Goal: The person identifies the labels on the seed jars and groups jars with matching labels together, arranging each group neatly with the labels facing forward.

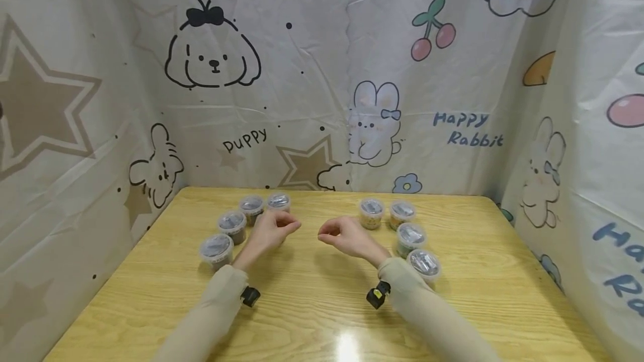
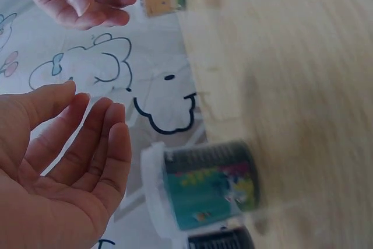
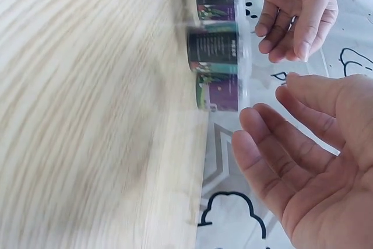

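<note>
My left hand [image 1: 269, 232] hovers over the table left of centre, fingers loosely bent and nothing in its grasp. Facing it, my right hand [image 1: 349, 237] is held in the air, likewise holding nothing. In both wrist views the palms are bare and the thumbs near the fingertips. Closest to the left hand is a small lidded plastic tub [image 1: 279, 202], partly hidden behind it; in the left wrist view a tub with a teal and dark label [image 2: 204, 188] appears blurred. A pale tub with a clear lid [image 1: 371, 214] stands just beyond the right hand.
More lidded tubs [image 1: 217, 251] curve along the left of the wooden table [image 1: 312, 306]. On the right, another curved row includes a tub with a silvery lid top [image 1: 424, 264] beside the right forearm. A printed cloth [image 1: 302, 99] rises behind and at both sides.
</note>
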